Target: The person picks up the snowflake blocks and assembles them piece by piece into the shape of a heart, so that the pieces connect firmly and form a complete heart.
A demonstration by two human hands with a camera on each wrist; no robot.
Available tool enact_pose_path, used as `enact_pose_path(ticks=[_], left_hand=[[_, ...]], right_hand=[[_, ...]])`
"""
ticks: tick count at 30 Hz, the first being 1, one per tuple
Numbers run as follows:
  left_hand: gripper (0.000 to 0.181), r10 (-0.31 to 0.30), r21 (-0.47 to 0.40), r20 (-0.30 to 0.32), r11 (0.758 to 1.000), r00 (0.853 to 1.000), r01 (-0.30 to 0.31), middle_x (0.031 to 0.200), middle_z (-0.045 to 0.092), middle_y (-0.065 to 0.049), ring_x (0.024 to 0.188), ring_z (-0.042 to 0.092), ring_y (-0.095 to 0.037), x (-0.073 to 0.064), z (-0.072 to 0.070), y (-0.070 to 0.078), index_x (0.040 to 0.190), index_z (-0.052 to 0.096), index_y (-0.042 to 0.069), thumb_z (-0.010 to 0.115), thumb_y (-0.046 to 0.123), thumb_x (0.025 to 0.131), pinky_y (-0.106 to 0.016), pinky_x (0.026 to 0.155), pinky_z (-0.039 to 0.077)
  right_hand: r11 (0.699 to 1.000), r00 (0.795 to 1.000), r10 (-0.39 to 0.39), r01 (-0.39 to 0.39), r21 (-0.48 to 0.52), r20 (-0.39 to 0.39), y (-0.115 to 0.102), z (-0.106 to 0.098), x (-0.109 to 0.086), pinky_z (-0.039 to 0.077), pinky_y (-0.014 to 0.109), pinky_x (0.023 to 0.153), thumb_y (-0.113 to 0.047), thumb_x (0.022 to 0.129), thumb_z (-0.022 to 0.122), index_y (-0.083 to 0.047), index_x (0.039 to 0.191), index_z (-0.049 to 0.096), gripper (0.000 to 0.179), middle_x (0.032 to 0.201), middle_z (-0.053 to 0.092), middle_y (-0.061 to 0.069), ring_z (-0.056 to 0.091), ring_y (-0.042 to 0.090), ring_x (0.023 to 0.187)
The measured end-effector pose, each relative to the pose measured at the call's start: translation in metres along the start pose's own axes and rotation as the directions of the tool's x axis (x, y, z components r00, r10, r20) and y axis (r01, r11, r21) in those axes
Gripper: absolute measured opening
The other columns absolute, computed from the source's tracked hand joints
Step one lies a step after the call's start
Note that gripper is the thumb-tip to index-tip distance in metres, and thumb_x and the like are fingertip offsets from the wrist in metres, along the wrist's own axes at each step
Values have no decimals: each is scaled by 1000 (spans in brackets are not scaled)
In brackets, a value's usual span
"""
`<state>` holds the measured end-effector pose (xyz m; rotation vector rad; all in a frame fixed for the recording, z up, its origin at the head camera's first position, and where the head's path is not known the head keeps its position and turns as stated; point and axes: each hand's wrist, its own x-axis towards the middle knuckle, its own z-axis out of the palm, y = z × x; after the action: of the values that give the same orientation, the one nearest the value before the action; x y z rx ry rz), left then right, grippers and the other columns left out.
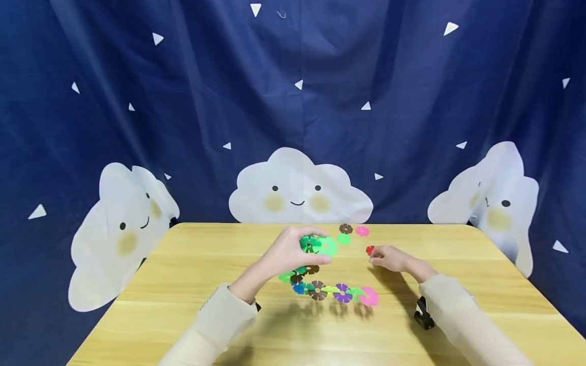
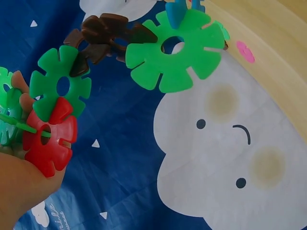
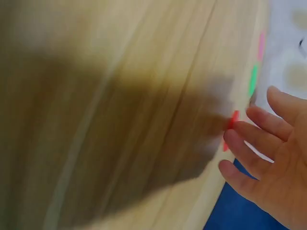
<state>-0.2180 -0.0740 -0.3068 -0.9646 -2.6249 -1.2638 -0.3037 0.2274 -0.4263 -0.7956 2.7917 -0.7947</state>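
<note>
My left hand point(image 1: 285, 252) grips a curved chain of slotted, flower-shaped plastic discs point(image 1: 317, 294) raised above the table. Its lower end runs right to a pink disc point(image 1: 372, 296). In the left wrist view, red point(image 2: 60, 153), green point(image 2: 168, 72) and brown discs point(image 2: 108, 28) of this chain interlock; the fingers are largely hidden behind them. At the right, my right hand point(image 1: 389, 258) is at a loose red disc point(image 1: 369, 249) on the table. Its fingers look spread and fairly straight in the right wrist view; whether they touch the disc I cannot tell.
Loose brown point(image 1: 345, 225), pink point(image 1: 362, 231) and green discs point(image 1: 344, 242) lie near the far edge of the wooden table point(image 1: 183, 305). Behind it hangs a dark blue curtain point(image 1: 206, 76) with white clouds and triangles.
</note>
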Motion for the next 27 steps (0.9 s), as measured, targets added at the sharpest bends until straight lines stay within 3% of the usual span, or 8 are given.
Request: enact_pose_path(ticks=[2, 4, 9, 15, 18, 22, 26, 27], left_hand=[[45, -1, 1, 2, 1000, 1000, 1, 97, 66, -1, 76, 58, -8, 0, 0, 0, 109, 65, 12, 78, 29, 70, -23, 69, 49], [44, 1, -2, 8, 1000, 1000, -1, 97, 66, -2, 74, 58, -8, 0, 1, 0, 109, 65, 11, 78, 28, 70, -22, 68, 49], [45, 10, 14, 21, 1000, 1000, -11, 97, 67, -1, 78, 58, -6, 2, 3, 1, 110, 65, 11, 77, 29, 71, -22, 73, 47], [45, 10, -6, 46, 1000, 999, -10, 94, 67, -1, 75, 58, -6, 2, 5, 2, 111, 65, 10, 77, 29, 71, -21, 70, 48], [45, -4, -23, 53, 1000, 999, 6, 92, 67, 0, 72, 58, -5, 2, 4, 2, 110, 65, 11, 78, 28, 71, -21, 68, 48], [45, -10, -27, 58, 1000, 998, 11, 89, 67, 0, 69, 58, -5, 1, 2, 3, 110, 65, 11, 78, 28, 71, -21, 66, 49], [46, -3, -15, 68, 1000, 998, 5, 89, 67, -1, 68, 57, -5, -1, 1, 5, 111, 64, 10, 77, 28, 71, -21, 65, 49], [46, -3, -12, 69, 1000, 998, 4, 89, 67, -1, 68, 58, -5, -1, 1, 5, 111, 64, 10, 77, 28, 71, -21, 65, 49]], right_hand=[[1000, 1000, -11, 12, 12, -15, -6, 2, 0, 41, 28, 61, -6, 87, 57, 2, 85, 55, 9, 78, 58, 6, 49, 16, 69], [1000, 999, -7, 8, 14, -39, -9, 3, 1, 39, 29, 60, -4, 84, 60, 4, 87, 53, 11, 74, 54, 7, 45, 15, 67], [995, 998, 65, -67, -69, -22, -9, 9, 0, 42, 37, 70, -8, 77, 70, 11, 107, 50, 40, 86, 50, 17, 46, 24, 77], [987, 989, 135, -140, -75, -66, 1, 20, -2, 34, 32, 67, -4, 72, 72, 0, 81, 52, 22, 80, 42, 11, 38, 24, 77], [989, 986, 141, -144, -35, -84, 5, 22, 2, 36, 34, 70, -3, 72, 72, 4, 89, 52, 27, 82, 44, 13, 40, 25, 78], [992, 992, 123, -123, -9, -37, 3, 17, 8, 40, 35, 70, -1, 72, 71, 7, 101, 50, 37, 85, 47, 15, 42, 26, 79], [989, 989, 145, -145, 7, 10, 0, 13, 9, 39, 35, 69, -4, 71, 72, 2, 94, 51, 31, 82, 47, 13, 41, 26, 80], [995, 995, 95, -95, 32, -13, 13, 17, 11, 37, 31, 67, -11, 74, 73, -4, 92, 51, 29, 80, 46, 10, 40, 23, 79]])
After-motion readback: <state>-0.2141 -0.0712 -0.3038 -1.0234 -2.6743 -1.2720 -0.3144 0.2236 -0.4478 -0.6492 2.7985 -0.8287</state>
